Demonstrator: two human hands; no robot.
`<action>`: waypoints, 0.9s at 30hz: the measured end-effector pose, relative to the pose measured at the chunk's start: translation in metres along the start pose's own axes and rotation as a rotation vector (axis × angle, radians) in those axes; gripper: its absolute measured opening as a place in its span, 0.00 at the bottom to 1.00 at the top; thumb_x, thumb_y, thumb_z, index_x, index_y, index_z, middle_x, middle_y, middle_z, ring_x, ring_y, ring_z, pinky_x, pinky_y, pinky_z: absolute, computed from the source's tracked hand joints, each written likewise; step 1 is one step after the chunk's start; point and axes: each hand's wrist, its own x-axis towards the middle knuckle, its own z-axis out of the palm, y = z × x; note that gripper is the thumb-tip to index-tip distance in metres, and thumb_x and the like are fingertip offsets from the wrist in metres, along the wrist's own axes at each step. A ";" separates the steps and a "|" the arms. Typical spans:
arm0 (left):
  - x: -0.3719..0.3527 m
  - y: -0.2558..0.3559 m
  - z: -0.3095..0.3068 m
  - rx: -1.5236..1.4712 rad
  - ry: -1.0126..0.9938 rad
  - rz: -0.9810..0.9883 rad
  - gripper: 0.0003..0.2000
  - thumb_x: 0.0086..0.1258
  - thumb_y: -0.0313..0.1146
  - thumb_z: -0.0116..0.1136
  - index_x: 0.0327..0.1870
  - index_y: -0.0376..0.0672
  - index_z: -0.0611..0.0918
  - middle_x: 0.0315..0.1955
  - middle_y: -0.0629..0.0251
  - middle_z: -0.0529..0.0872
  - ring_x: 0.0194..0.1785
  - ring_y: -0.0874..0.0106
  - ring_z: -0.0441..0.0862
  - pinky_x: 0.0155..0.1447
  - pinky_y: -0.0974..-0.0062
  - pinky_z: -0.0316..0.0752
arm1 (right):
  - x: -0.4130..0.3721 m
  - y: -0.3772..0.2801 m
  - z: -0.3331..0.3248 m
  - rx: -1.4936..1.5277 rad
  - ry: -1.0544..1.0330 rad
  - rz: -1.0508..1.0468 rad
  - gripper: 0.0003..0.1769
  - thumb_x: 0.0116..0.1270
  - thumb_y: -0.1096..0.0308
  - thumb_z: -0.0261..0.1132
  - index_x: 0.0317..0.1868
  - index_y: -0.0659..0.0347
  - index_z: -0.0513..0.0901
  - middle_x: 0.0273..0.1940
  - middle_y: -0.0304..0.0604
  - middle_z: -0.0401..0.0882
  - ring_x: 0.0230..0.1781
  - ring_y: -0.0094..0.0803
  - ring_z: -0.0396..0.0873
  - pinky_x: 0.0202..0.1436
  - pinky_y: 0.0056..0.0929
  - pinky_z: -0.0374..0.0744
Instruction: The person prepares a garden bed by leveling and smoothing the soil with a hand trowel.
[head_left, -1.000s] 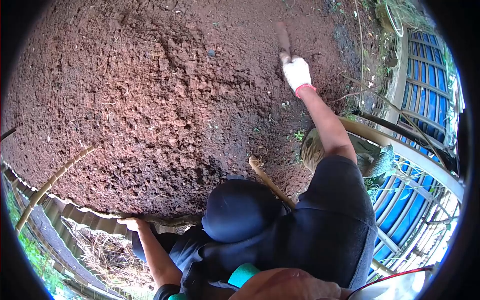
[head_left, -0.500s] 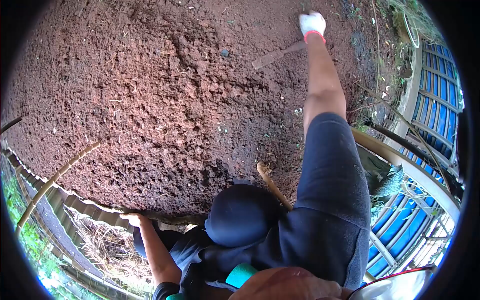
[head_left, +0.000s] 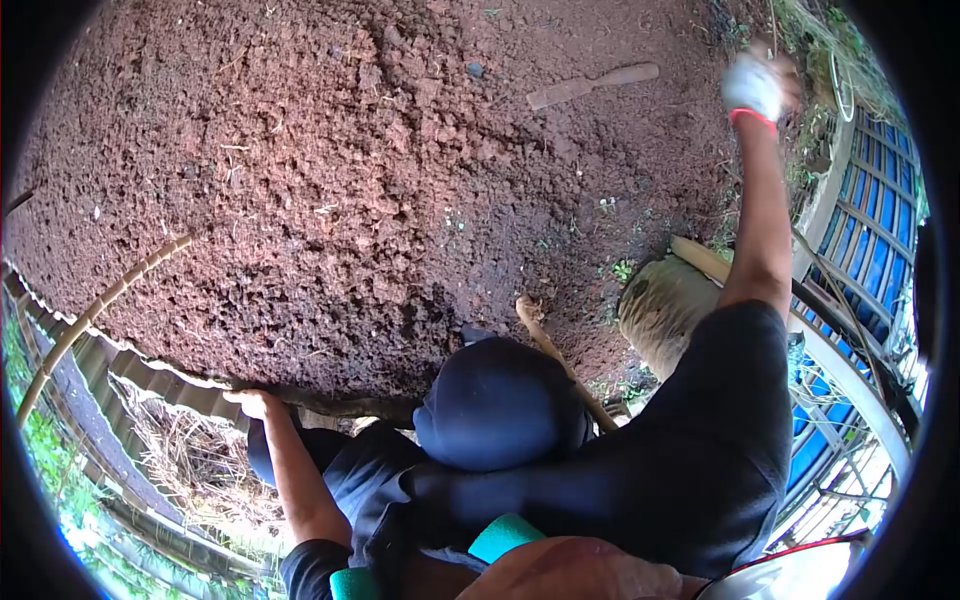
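My right hand (head_left: 760,85), in a white glove with a red cuff, is stretched out over the plants at the right edge of the soil. Its fingers are smeared by motion, so whether they hold anything does not show. A soil-coloured flat blade with a narrower handle (head_left: 592,84) lies on the soil to its left, apart from the hand. My left hand (head_left: 252,402) is bare and rests at the top edge of a corrugated sheet (head_left: 185,390), fingers stretched out to the left.
Reddish crumbly soil (head_left: 310,200) fills the middle. A bent bamboo stick (head_left: 100,305) crosses the left edge. A wooden stick (head_left: 560,360) leans beside my knee, and a pale rounded object (head_left: 660,310) sits under my right arm. Blue slatted panels (head_left: 875,220) stand at the right.
My right hand has moved right, away from the bladed tool, whose handle now shows fully on the soil. The view has shifted slightly. My left hand stays on the sheet's edge.
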 end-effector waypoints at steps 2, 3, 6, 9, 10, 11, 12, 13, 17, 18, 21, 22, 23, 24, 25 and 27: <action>0.020 -0.018 0.006 -0.010 -0.071 -0.127 0.28 0.78 0.53 0.33 0.68 0.42 0.66 0.52 0.44 0.82 0.50 0.52 0.83 0.54 0.57 0.78 | -0.030 -0.041 -0.052 0.249 -0.202 -0.416 0.26 0.57 0.69 0.62 0.59 0.60 0.74 0.53 0.55 0.80 0.53 0.48 0.80 0.53 0.43 0.80; 0.016 -0.006 0.002 -0.026 -0.112 -0.218 0.24 0.80 0.48 0.32 0.70 0.45 0.62 0.52 0.44 0.82 0.49 0.52 0.83 0.51 0.57 0.79 | -0.040 -0.066 -0.047 0.271 -0.049 -0.659 0.25 0.57 0.71 0.61 0.58 0.58 0.75 0.50 0.52 0.81 0.52 0.46 0.80 0.54 0.43 0.79; 0.034 -0.035 0.011 0.212 0.004 0.085 0.25 0.80 0.50 0.31 0.69 0.46 0.65 0.53 0.45 0.81 0.49 0.51 0.83 0.52 0.58 0.79 | -0.090 -0.122 0.014 0.615 0.473 -0.725 0.25 0.58 0.74 0.57 0.59 0.55 0.75 0.42 0.46 0.81 0.46 0.42 0.80 0.55 0.44 0.76; 0.020 -0.022 0.006 0.032 -0.035 -0.027 0.26 0.79 0.55 0.29 0.68 0.49 0.68 0.54 0.47 0.82 0.49 0.54 0.84 0.52 0.59 0.79 | -0.100 -0.100 -0.001 0.490 -0.026 -0.715 0.21 0.61 0.69 0.55 0.56 0.58 0.76 0.47 0.47 0.81 0.49 0.43 0.79 0.50 0.43 0.76; 0.018 -0.017 0.004 -0.069 -0.085 -0.117 0.26 0.79 0.54 0.29 0.68 0.51 0.68 0.53 0.48 0.82 0.48 0.54 0.84 0.52 0.60 0.79 | -0.103 -0.092 0.004 0.475 -0.028 -0.754 0.18 0.62 0.65 0.58 0.53 0.57 0.77 0.43 0.48 0.81 0.47 0.44 0.80 0.49 0.47 0.77; 0.007 -0.003 0.000 -0.169 -0.099 -0.212 0.32 0.77 0.60 0.31 0.65 0.43 0.73 0.52 0.46 0.83 0.50 0.55 0.83 0.54 0.61 0.78 | -0.107 -0.083 -0.007 0.509 -0.055 -0.692 0.17 0.62 0.62 0.59 0.52 0.57 0.77 0.42 0.49 0.81 0.46 0.45 0.80 0.48 0.48 0.78; 0.002 0.005 0.000 -0.265 -0.084 -0.301 0.40 0.73 0.66 0.33 0.59 0.31 0.77 0.50 0.44 0.83 0.51 0.53 0.82 0.57 0.59 0.76 | -0.107 -0.077 -0.017 0.545 -0.084 -0.632 0.17 0.63 0.60 0.60 0.50 0.56 0.78 0.41 0.50 0.81 0.45 0.47 0.81 0.46 0.49 0.80; -0.005 0.011 -0.001 -0.198 -0.061 -0.294 0.43 0.71 0.68 0.34 0.57 0.27 0.77 0.50 0.42 0.83 0.52 0.52 0.82 0.57 0.58 0.75 | -0.103 -0.072 -0.017 0.593 -0.042 -0.572 0.16 0.65 0.58 0.60 0.49 0.55 0.78 0.38 0.52 0.80 0.39 0.50 0.82 0.42 0.50 0.82; 0.026 -0.022 0.015 0.046 0.038 -0.166 0.39 0.75 0.64 0.31 0.59 0.31 0.76 0.50 0.37 0.81 0.52 0.44 0.80 0.57 0.55 0.75 | -0.061 -0.098 0.011 0.865 -0.249 0.072 0.19 0.62 0.58 0.58 0.44 0.66 0.81 0.41 0.63 0.82 0.44 0.55 0.82 0.48 0.47 0.81; 0.050 -0.050 0.022 0.111 0.041 -0.086 0.36 0.77 0.61 0.29 0.60 0.34 0.75 0.49 0.37 0.82 0.51 0.43 0.80 0.56 0.54 0.75 | -0.056 -0.118 0.023 0.880 -0.317 0.190 0.19 0.61 0.57 0.60 0.38 0.68 0.82 0.37 0.65 0.83 0.43 0.55 0.83 0.46 0.47 0.81; 0.030 -0.034 0.016 0.223 0.056 0.016 0.30 0.79 0.56 0.28 0.64 0.40 0.70 0.46 0.38 0.83 0.50 0.45 0.82 0.54 0.53 0.77 | -0.078 -0.172 0.007 0.723 -0.204 -0.102 0.15 0.60 0.62 0.59 0.34 0.67 0.83 0.34 0.59 0.84 0.36 0.51 0.85 0.41 0.43 0.84; 0.025 -0.034 0.013 0.344 0.087 0.117 0.30 0.79 0.57 0.28 0.65 0.41 0.70 0.45 0.39 0.84 0.50 0.46 0.82 0.54 0.54 0.77 | -0.093 -0.171 -0.026 0.739 -0.312 -0.193 0.16 0.60 0.62 0.59 0.39 0.68 0.82 0.32 0.60 0.84 0.35 0.50 0.85 0.40 0.42 0.84; 0.021 -0.033 0.015 0.445 0.113 0.219 0.30 0.79 0.57 0.28 0.66 0.42 0.70 0.45 0.40 0.84 0.49 0.47 0.82 0.53 0.54 0.77 | -0.111 -0.178 -0.045 0.761 -0.291 -0.233 0.18 0.62 0.62 0.58 0.45 0.69 0.79 0.33 0.59 0.84 0.34 0.50 0.85 0.39 0.43 0.84; 0.023 -0.034 0.016 0.321 0.076 0.097 0.29 0.79 0.56 0.29 0.66 0.43 0.70 0.45 0.40 0.84 0.49 0.47 0.83 0.53 0.55 0.77 | -0.127 -0.182 -0.060 0.782 -0.264 -0.276 0.21 0.64 0.61 0.57 0.51 0.69 0.75 0.33 0.59 0.83 0.34 0.51 0.85 0.39 0.43 0.84; 0.031 -0.038 0.014 0.200 0.039 -0.022 0.29 0.79 0.56 0.29 0.66 0.44 0.69 0.44 0.41 0.85 0.49 0.48 0.83 0.53 0.55 0.77 | -0.141 -0.179 -0.073 0.797 -0.264 -0.412 0.22 0.65 0.61 0.56 0.54 0.68 0.72 0.34 0.58 0.84 0.33 0.51 0.85 0.39 0.44 0.84; 0.032 -0.031 0.017 0.050 -0.015 -0.220 0.29 0.78 0.58 0.31 0.65 0.45 0.72 0.46 0.44 0.85 0.48 0.48 0.83 0.53 0.56 0.77 | -0.159 -0.175 -0.079 0.880 -0.059 -0.530 0.22 0.68 0.62 0.53 0.58 0.67 0.70 0.38 0.57 0.83 0.35 0.53 0.84 0.42 0.46 0.83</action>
